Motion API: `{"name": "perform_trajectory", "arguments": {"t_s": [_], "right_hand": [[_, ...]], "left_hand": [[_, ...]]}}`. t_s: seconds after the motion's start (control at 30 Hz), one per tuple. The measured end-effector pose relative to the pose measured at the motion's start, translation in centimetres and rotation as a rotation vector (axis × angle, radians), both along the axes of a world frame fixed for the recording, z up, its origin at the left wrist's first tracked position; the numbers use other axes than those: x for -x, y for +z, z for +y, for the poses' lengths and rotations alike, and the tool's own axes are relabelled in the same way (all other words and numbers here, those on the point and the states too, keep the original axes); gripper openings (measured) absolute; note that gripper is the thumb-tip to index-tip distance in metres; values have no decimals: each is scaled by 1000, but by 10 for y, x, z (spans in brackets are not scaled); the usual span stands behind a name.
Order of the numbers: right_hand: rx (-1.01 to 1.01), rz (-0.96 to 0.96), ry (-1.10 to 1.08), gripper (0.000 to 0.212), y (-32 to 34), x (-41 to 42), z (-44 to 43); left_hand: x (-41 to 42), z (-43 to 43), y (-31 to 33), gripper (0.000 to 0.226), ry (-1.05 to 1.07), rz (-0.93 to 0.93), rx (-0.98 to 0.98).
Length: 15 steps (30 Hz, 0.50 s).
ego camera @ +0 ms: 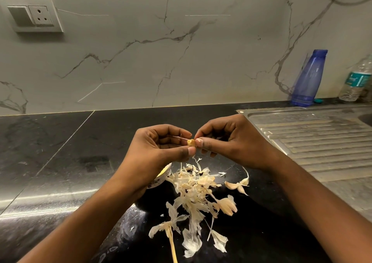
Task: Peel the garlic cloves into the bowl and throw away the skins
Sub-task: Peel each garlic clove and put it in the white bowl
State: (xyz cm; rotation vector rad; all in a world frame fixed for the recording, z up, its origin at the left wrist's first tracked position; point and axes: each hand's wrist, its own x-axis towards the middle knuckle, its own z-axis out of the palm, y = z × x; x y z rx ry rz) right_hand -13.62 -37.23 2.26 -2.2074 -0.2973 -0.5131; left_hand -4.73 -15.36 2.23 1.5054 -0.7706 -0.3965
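**One clove pinched between both hands, above the heap of skins**

We see both hands raised over the dark worktop [60, 152], fingertips meeting at the middle of the view. The left hand [159, 146] has its fingers curled, and its thumb and forefinger pinch a small yellowish garlic clove [191, 142]. The right hand [231, 140] comes in from the other side, thumb and forefinger nipped onto the same clove at its right end, the other fingers folded under. We cannot tell whether the right fingertips grip the flesh itself or only a scrap of skin on it.

Below the hands a loose heap of papery skins [197, 188] lies on the worktop, spreading toward the near edge, where a dry stalk [172, 240] lies among them. Just right of the heap we make out unpeeled cloves [237, 184], with another cluster of them nearer to us. The bowl [161, 175] stands at the left edge of the heap, mostly hidden under the left wrist; only part of its rim and patterned side shows, and what it holds cannot be seen.

To the right, a steel draining board [312, 140] is set into the worktop. Behind it a blue bottle [309, 77] and a clear bottle [355, 79] stand against the marbled wall [161, 51], which carries a socket plate [34, 15] at the upper left.
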Motion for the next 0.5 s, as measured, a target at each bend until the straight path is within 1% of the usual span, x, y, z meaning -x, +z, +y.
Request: {"name": "perform_trajectory", "arguments": {"t_s": [0.1,0.17,0.3,0.37,0.5], "right_hand": [[14,-6,-9,11,-1,-1,1],[3,-20,12,14,0,0,1],[24,-57,63,40,1,1,1],[49,-53,69,39,-1,0,1],[48,-65,49,26,-3,-4,1]], "left_hand": [[-1,1,1,43,4,2,8],[-1,1,1,48,10,-3,10],[-1,0,1,52,7,20,16],[-1,0,1,53,9,21,11],[-2,0,1,50,19,34,10]]}}
